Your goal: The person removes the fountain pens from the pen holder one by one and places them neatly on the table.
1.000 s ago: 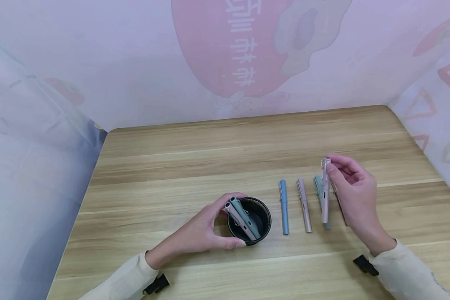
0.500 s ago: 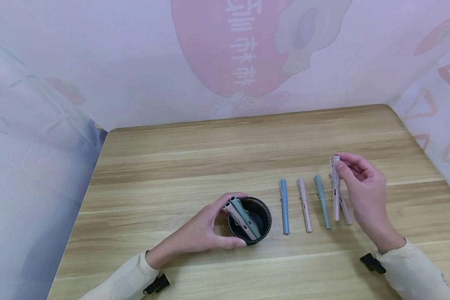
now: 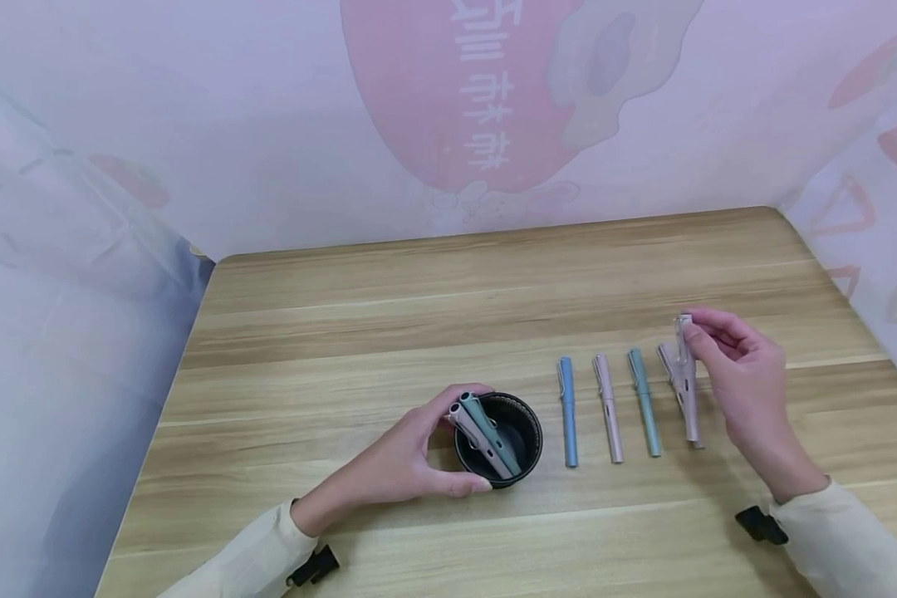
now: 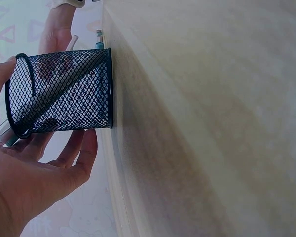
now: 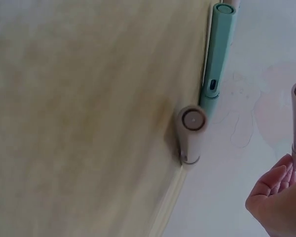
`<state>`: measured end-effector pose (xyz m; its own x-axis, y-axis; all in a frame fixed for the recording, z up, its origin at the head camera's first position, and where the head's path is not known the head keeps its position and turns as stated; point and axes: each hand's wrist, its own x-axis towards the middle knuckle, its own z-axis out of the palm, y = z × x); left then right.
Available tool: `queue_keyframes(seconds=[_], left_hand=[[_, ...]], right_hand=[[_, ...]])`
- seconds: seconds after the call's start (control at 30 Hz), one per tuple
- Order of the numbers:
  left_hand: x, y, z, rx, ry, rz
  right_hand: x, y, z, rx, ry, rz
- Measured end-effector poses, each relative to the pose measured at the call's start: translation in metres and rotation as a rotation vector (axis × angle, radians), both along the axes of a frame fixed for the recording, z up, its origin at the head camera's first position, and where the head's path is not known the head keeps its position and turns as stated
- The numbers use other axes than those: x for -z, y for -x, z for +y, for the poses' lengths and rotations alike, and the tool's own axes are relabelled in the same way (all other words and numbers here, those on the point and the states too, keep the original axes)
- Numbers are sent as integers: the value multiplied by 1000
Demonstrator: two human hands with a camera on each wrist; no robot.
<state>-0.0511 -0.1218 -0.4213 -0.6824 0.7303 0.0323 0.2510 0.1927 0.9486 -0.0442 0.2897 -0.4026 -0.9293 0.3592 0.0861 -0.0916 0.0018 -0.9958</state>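
In the head view, the wooden table (image 3: 344,332) shows its left, far and right edges, and a pale printed wall (image 3: 232,149) stands behind the far edge. A broad band of wood lies between this edge and the pens, and a wider one at the left of the black mesh cup (image 3: 526,436). Between cup and blue pen (image 3: 568,411) the gap is narrow; beside it lie, spaced apart, the pink pen (image 3: 609,409), the green pen (image 3: 644,403) and the outer pink pen (image 3: 665,359). The left hand (image 3: 422,465) reaches from the lower left, thumb and fingers spread widely round the cup, where two pens (image 3: 486,440) lean toward this hand. The right hand (image 3: 751,374) comes from the lower right and pinches narrowly the lifted pink pen (image 3: 685,357) near its upper end. This pen overlaps the outer pink pen; if they touch, I cannot tell.

In the left wrist view, the cup appears sideways, its base at the table surface. The left thumb is at the rim, other fingers along the opposite side; the right hand shows behind the mesh.

In the right wrist view, the right fingers hold the lifted pink pen at the picture's border, apart from the outer pink pen and the green pen.
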Motion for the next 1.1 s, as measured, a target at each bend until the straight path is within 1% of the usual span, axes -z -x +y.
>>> queue_keyframes(seconds=[0.27, 0.47, 0.7, 0.87, 1.1], left_hand=[[1, 0, 0, -2, -2, -4], [1, 0, 0, -2, -4, -4], [1, 0, 1, -1, -12, 3], [1, 0, 0, -2, -10, 2], [0, -1, 0, -7, -5, -6]], right_hand=[[1, 3, 13, -31, -14, -34], [2, 3, 23, -49, -49, -92], [1, 2, 33, -66, -206, -201], [2, 5, 40, -78, -325, -261], [4, 11, 46, -103, -406, -300]])
